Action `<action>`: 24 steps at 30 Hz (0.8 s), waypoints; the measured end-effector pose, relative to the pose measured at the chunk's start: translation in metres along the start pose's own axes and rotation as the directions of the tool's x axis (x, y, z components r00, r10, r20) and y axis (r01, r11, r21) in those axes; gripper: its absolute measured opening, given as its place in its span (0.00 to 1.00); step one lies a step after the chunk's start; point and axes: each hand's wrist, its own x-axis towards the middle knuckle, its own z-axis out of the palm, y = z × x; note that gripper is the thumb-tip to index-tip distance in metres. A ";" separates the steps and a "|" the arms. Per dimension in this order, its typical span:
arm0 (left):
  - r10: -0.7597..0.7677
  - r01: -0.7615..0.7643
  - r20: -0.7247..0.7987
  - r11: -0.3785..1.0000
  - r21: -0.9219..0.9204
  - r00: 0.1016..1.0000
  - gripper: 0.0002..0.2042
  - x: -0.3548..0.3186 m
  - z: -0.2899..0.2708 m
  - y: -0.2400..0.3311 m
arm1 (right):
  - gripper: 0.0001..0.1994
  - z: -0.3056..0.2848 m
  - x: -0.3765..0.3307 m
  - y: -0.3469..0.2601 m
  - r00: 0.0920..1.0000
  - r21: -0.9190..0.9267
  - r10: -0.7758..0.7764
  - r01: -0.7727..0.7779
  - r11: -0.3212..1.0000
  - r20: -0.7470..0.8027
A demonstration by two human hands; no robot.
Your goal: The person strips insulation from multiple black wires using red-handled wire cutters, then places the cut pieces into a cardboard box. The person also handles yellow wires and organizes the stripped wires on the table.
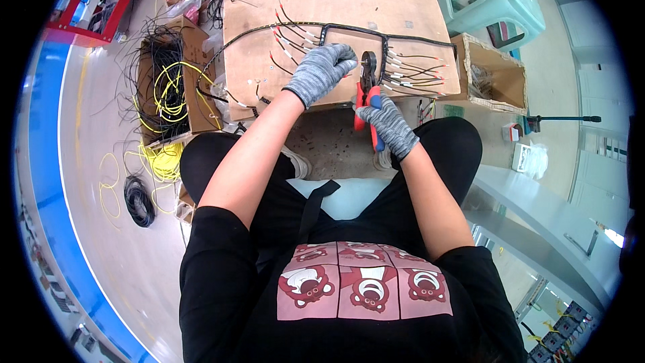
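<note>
My right hand (391, 126), in a grey knitted glove, is wrapped round the red and blue handles of a crimping plier (368, 79). Its dark jaws point away from me, over the near edge of the wooden board (262, 3). Left of the jaws, my gloved left hand (320, 74) is closed in a pinch, fingertips close to the tool. What it pinches is too small to make out; a bit of red shows beneath the fingertips. Behind both hands lies a black wire harness (353, 27), its branch wires (413, 74) fanning out with white sleeves and red tips.
Cardboard boxes stand on both sides: one with black and yellow cables (164, 87) at left, an open one (494, 74) at right. A pale green stool (497, 0) is at far right. Coils of yellow wire (163, 160) and black cable (139, 202) lie on the left floor.
</note>
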 end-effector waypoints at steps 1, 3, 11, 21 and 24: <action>0.006 -0.006 -0.006 1.000 -0.001 1.000 0.11 0.000 0.001 0.000 | 0.19 -0.001 0.003 0.005 1.000 -0.005 -0.005 0.005 1.000 0.008; 0.005 -0.005 -0.010 1.000 0.005 1.000 0.11 0.000 0.001 0.000 | 0.19 -0.002 0.006 0.009 1.000 -0.011 -0.009 0.009 1.000 0.015; 0.044 -0.038 -0.045 0.991 0.129 0.998 0.11 -0.001 0.005 -0.001 | 0.22 0.004 0.003 0.002 1.000 -0.060 -0.010 0.009 0.998 -0.016; 0.054 -0.033 -0.096 0.977 0.210 0.994 0.12 -0.003 0.006 0.000 | 0.20 -0.002 0.015 0.011 0.994 -0.176 -0.106 0.109 0.978 0.025; 0.023 0.002 -0.098 0.970 0.243 0.995 0.13 -0.003 0.005 0.002 | 0.20 -0.001 0.015 0.004 0.998 -0.231 -0.059 0.061 0.971 0.015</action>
